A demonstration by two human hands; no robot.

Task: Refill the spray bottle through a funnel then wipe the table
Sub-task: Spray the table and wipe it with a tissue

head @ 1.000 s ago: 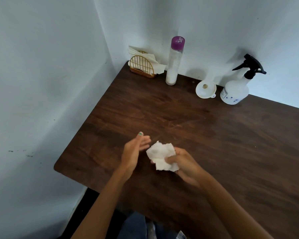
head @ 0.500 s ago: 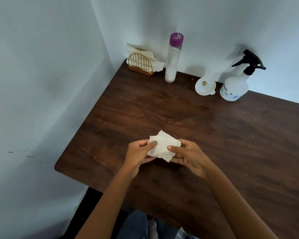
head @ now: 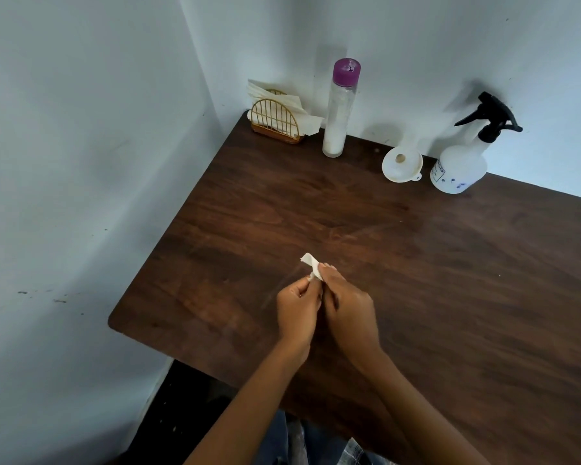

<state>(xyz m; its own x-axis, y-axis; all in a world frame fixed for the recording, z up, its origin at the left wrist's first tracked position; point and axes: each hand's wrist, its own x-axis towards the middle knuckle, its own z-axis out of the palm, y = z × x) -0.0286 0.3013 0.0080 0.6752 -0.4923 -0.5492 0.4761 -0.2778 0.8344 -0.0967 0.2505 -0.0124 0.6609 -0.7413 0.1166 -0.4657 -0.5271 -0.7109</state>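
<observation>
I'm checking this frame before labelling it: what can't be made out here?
All in the head view:
- Tissue: mostly hidden inside the left hand and right hand; only a tip shows.
- Spray bottle: label print too small to read; fill level unclear through its opaque wall.
- Table: right side cut off by the frame edge.

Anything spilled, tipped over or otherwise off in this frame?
Nothing stands out. The spray bottle, funnel and purple-capped bottle stand along the back wall, no puddle visible on the table. Both hands, left and right, hold a crumpled tissue.
</observation>
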